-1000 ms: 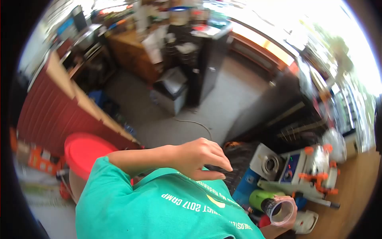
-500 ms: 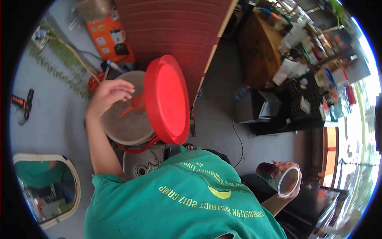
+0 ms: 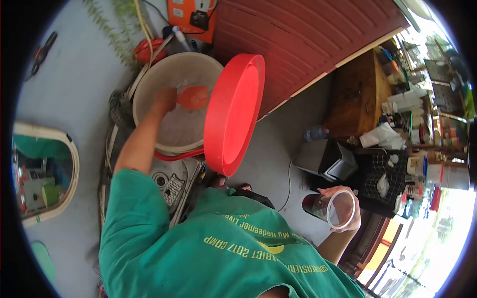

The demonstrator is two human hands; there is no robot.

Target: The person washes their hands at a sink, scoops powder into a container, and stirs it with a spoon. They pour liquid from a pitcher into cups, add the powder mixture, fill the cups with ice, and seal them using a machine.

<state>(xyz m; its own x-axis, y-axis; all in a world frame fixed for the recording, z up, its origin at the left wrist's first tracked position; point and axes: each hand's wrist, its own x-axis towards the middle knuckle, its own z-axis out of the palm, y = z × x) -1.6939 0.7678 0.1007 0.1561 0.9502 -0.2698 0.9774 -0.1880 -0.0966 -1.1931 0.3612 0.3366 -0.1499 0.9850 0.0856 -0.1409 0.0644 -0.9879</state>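
Two hands busy. Left hand is down inside the beige bucket, grip closed on an orange-red scoop, scoop just over the pale contents. Can't tell what the contents are, too blurred. Red lid stands on edge against the bucket's right rim, tilted toward the person. Right hand is well apart, low right, grip wrapped round a clear plastic cup, held on its side w/ mouth facing the camera; looks empty.

Risks, judged from the frame:
- lid only leaning, so an arm bump could tip it shut on the wrist or off onto the floor
- cup far from the bucket and sideways, so a carried scoopful likely spills over the grey floor unless the cup gets turned up first
- body twisted over the bucket, balance poor
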